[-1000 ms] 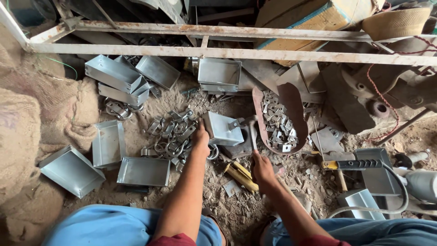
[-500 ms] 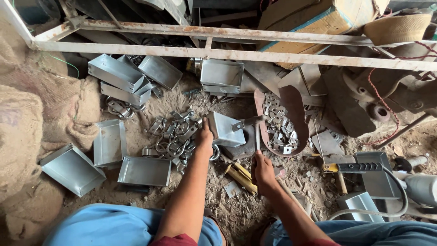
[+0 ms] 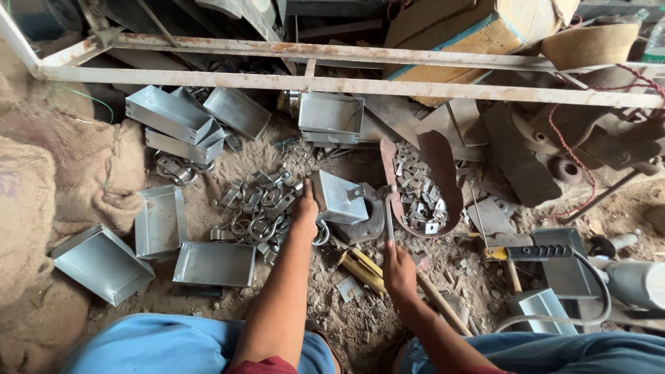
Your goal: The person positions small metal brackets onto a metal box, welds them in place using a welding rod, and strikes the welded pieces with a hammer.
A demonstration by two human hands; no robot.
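My left hand (image 3: 305, 210) rests on a folded sheet-metal box (image 3: 338, 197) lying on a dark metal block (image 3: 364, 226) on the dirt floor, holding it in place. My right hand (image 3: 398, 266) grips the handle of a small hammer (image 3: 386, 208), whose head hovers beside the box's right edge. A heap of metal rings and clasps (image 3: 260, 208) lies just left of my left hand. A curved rusty tray of small metal brackets (image 3: 419, 190) sits right of the hammer.
Several finished metal boxes (image 3: 166, 121) lie around the left and back. A rusty angle-iron frame (image 3: 346, 83) crosses the top. Burlap sacks (image 3: 41, 187) are at left. A yellow-handled tool (image 3: 530, 252), hose and wooden stick lie at right.
The hammer has shifted slightly toward the box. My left hand stays pressed on the box.
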